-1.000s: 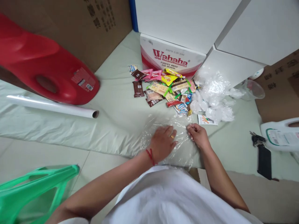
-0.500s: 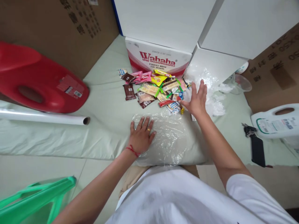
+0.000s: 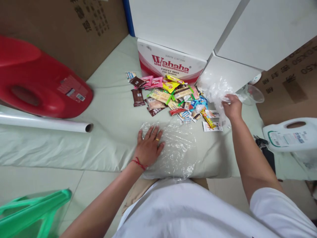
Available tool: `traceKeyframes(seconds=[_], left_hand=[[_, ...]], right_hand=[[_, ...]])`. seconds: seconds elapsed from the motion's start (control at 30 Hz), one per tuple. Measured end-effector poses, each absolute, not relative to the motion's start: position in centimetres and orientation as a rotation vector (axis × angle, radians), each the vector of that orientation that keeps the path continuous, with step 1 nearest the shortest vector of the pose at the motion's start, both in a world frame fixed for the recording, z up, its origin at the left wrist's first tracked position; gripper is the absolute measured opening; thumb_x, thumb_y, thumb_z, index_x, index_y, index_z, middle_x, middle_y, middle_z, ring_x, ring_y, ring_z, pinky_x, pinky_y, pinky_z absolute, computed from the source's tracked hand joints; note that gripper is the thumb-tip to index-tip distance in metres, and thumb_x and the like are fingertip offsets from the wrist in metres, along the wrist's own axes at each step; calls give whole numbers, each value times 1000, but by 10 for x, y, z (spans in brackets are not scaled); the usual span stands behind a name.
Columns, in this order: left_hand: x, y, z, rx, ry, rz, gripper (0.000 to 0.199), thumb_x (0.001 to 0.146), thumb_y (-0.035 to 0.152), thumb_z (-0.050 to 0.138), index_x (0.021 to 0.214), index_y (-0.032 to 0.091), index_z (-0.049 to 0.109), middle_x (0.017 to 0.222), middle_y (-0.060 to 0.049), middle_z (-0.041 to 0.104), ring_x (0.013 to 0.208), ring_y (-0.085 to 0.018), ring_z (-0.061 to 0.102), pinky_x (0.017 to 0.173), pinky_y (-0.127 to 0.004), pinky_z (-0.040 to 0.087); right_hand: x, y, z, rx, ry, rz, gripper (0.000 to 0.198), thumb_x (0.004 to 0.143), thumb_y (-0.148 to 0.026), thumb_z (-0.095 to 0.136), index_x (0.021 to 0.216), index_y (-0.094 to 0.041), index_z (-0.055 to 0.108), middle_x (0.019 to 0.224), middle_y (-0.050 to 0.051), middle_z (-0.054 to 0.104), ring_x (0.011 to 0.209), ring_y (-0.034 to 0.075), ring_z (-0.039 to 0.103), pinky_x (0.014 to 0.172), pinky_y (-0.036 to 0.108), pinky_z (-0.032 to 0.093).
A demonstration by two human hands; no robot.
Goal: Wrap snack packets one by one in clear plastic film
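My left hand (image 3: 149,147) lies flat, fingers spread, on a clear plastic bag (image 3: 179,145) laid out on the pale green cloth. My right hand (image 3: 232,106) is closed at the edge of a crumpled heap of clear plastic bags (image 3: 215,86), pinching part of it. Between and beyond the hands is a pile of wrapped snacks (image 3: 160,96) in brown, pink, yellow, green and blue wrappers. A yellow snack packet (image 3: 208,119) and white packets (image 3: 213,127) lie at the pile's right end, just left of my right hand.
A Wahaha carton (image 3: 170,62) and white boxes stand behind the snacks. On the left are a red jug (image 3: 47,82), a white roll (image 3: 47,122) and a green stool (image 3: 37,211). A white bottle (image 3: 292,134), keys and a clear plastic cup (image 3: 255,94) are at right.
My right hand has moved right from above the snacks to the crumpled plastic bags and closed on them, uncovering the yellow and white packets. My left hand stays on the flat bag.
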State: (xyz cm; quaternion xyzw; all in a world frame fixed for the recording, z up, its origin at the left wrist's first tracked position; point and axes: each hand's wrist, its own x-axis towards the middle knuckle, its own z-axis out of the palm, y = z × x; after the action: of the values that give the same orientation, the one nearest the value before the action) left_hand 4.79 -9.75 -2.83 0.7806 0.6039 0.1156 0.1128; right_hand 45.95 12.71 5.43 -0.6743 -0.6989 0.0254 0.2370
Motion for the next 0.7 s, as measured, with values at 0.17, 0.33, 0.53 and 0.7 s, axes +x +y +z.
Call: traceKeyframes(seconds=[0.17,0.33,0.53,0.7], left_hand=[[48,-97,-31,2292,1782,335,58,109,44,39,160,19,50,172,-16,40,161,-38,36,129,-74,16],[48,-98,-31,2283,1781,364,56,109,44,39,159,23,52,172,-13,42,160,-37,38,130,-72,17],[35,-79,-25,2287,1725,353,52,110,42,33,153,28,59,167,-11,49,157,-36,43,128,-74,17],[26,-58,-31,2348,1657,358,53,109,41,36,158,30,54,171,-10,43,160,-36,37,129,-75,14]], right_hand=[[440,138,28,-1833,-2163,184,49,78,-8,70,126,-15,72,155,21,56,144,37,52,124,50,39],[427,134,20,-1836,-2380,308,80,70,-19,83,148,-20,62,165,18,46,153,44,41,124,60,39],[396,119,81,-1783,-2522,206,62,88,-41,74,147,-23,65,162,17,50,140,45,56,117,57,47],[316,144,100,-1610,-2527,146,43,99,-38,55,135,-21,72,128,14,75,122,40,66,110,55,50]])
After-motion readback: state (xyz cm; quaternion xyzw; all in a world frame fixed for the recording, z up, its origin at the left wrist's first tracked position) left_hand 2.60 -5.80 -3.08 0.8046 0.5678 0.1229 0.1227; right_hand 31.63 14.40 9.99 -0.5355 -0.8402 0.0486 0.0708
